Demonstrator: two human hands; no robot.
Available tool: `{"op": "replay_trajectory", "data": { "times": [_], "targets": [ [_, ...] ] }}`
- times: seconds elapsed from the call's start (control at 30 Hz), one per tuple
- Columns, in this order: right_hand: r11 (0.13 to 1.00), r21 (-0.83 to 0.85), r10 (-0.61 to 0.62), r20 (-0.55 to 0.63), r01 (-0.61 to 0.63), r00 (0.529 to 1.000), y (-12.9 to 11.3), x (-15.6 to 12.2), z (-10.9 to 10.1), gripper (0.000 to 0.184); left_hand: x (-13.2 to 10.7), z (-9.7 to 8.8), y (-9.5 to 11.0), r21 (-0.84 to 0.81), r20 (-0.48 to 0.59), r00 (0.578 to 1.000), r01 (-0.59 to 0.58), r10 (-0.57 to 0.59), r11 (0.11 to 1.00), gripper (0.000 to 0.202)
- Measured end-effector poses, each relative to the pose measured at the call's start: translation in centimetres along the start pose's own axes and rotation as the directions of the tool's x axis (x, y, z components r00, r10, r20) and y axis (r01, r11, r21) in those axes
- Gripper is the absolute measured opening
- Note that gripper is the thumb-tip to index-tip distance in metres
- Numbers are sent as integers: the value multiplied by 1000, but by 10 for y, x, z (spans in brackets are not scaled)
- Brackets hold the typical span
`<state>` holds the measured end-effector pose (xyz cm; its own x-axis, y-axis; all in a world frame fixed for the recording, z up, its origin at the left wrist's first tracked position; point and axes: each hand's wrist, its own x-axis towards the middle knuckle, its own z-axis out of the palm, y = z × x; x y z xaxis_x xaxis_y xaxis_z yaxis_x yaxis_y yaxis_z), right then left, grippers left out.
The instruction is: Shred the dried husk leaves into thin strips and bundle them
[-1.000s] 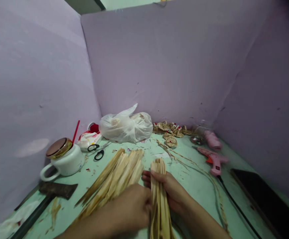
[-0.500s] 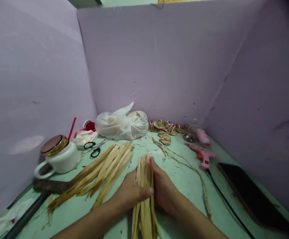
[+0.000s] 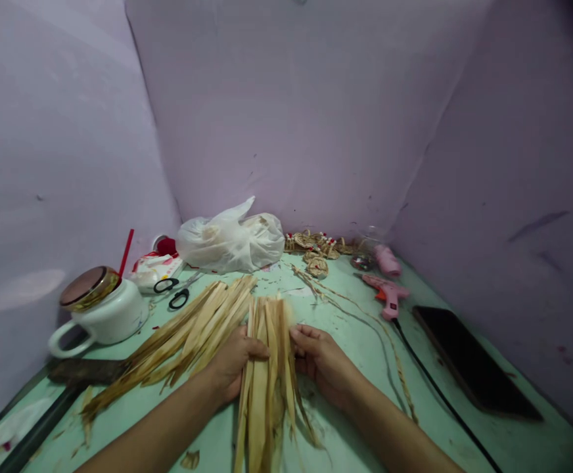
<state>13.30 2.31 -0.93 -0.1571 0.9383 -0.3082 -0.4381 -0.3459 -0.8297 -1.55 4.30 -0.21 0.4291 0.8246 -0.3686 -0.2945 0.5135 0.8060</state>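
My left hand (image 3: 232,361) is closed around the left side of a bundle of dried, straw-coloured plant strips (image 3: 261,387), its thumb lying across the front. The bundle stands upright, its strips fanning out slightly towards the bottom of the view. At the bundle's upper right edge, my right hand (image 3: 323,361) is closed in a pinch on the outer strips; the fingertips are partly hidden. A second spread of dried strips (image 3: 192,328) lies on the table to the left of my left hand.
Left are a hammer-like tool (image 3: 87,371), a white mug (image 3: 114,312) with a lidded jar, and scissors (image 3: 178,299). A white plastic bag (image 3: 232,240) and woven ornaments (image 3: 319,246) sit at the back. Right are a braided cord (image 3: 397,361), pink glue gun (image 3: 389,292) and phone (image 3: 474,358).
My hands have moved apart, and the bundle has spread wider at the top. My right hand went from pressing flat along its side to pinching the edge. The view has tilted down slightly.
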Motion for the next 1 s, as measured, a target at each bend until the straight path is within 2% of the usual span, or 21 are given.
{"op": "replay_trajectory", "data": {
  "times": [0.1,0.23,0.47,0.57,0.67,0.77,0.87,1.0],
  "targets": [
    [999,34,-15,-24,15,1000,0,-1,-4,35,0,-3,0,-5,21,1000,4,-4,1000,51],
    [999,47,-11,-81,15,997,-1,-2,-6,31,1,-6,0,-11,-28,999,30,-30,1000,55],
    [999,11,-39,-55,40,998,3,-3,-4,33,-2,-2,0,-15,-29,1000,-11,10,1000,59],
    [999,-18,-50,-43,50,998,5,-3,-4,34,-5,0,2,-23,21,1000,5,-4,1000,58],
    [998,-20,-54,-38,54,998,5,-2,-5,34,-5,-2,3,-16,75,996,56,-54,998,45],
    [998,-27,-55,-28,55,998,5,-3,-5,34,-2,-4,1,49,127,990,58,-64,997,35],
    [997,-56,-48,-7,47,999,5,-5,-3,33,1,-4,-1,110,176,983,25,-44,994,37],
    [996,-72,-41,61,45,997,5,-9,2,34,0,0,0,69,230,972,38,-53,997,43]
  ]
}}
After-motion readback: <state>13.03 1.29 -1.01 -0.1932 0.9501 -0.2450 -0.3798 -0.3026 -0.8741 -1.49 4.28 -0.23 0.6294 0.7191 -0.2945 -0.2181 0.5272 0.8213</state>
